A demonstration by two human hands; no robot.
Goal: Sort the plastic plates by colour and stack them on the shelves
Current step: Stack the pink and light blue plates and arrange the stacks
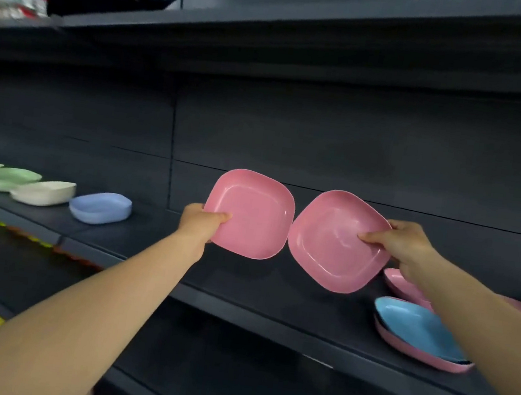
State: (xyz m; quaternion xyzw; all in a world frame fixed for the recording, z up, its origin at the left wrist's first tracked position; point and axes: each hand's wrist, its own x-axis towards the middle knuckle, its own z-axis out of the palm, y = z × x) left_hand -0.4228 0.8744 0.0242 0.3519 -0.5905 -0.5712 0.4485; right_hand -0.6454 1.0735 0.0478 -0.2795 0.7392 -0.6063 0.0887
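I judge the rim-only pinches risky: each plate hangs tilted over the shelf (pixel 272 300) lip and could slip, or knock its neighbour, since their edges touch mid-frame. My left hand (pixel 198 222) pinches the left pink plate (pixel 250 212), my right hand (pixel 406 244) the right pink plate (pixel 334 242). Both are glossy, rounded-square and shallow.

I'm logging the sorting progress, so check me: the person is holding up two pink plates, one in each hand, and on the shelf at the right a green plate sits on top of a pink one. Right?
Not quite. In the head view the plate on top of the pink plate at the right is light blue, not green. The rest holds: the left hand and right hand each hold up a pink plate.
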